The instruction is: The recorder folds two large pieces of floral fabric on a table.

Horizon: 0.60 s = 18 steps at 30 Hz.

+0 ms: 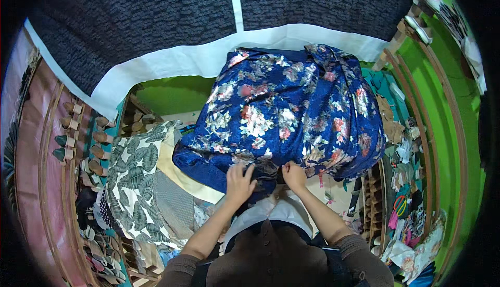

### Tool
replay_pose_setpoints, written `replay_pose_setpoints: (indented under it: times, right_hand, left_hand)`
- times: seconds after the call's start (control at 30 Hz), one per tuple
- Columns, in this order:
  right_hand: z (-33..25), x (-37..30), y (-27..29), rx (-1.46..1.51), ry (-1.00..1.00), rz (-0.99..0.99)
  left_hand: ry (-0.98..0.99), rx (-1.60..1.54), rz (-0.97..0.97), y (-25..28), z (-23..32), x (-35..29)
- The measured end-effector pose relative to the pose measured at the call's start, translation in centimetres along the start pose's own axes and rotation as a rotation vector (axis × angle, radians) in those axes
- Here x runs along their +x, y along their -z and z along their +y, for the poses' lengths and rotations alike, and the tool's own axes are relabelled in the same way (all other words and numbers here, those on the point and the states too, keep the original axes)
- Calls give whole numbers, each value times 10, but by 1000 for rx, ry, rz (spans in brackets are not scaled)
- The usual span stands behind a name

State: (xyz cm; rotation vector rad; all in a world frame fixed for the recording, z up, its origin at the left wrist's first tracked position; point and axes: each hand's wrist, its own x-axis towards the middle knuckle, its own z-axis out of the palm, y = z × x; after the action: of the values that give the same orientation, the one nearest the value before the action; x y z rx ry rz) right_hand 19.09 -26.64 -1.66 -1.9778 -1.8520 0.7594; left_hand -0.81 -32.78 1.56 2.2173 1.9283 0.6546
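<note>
A large piece of shiny blue fabric (271, 115) with pink and white flowers lies bunched in front of me, its near edge close to my body. My left hand (240, 184) rests on that near edge, palm down, with the fingers partly apart. A short way to its right, my right hand (294, 176) is closed, the fingers pinching a gathered bit of the same fabric. Between the two hands the cloth is crumpled and dark. What lies beneath the fabric is hidden.
Leaf-print fabric (136, 175) and a grey cloth (179, 203) lie on the left. Shelves there hold several shoe lasts (102, 137). At right are orange-handled scissors (399, 204), cloth scraps and wooden rails (442, 89). A dark curtain (156, 16) with white trim hangs beyond.
</note>
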Motion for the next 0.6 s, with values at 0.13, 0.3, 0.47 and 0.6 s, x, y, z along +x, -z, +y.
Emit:
replay_pose_setpoints:
  times: [0.13, 0.3, 0.47, 0.6]
  right_hand:
    - [38, 2, -5, -76, 19, -58]
    - [56, 0, 2, 31, 41, -31]
    - [65, 12, 25, 126, -32, -60]
    - [85, 36, 54, 158, 7, 70]
  left_hand:
    - [-158, 12, -77, -17, 9, 12]
    - [-122, -29, -89, -28, 22, 41]
    - [-171, -62, -113, -42, 51, 59]
    - [-236, -90, -74, -64, 76, 80]
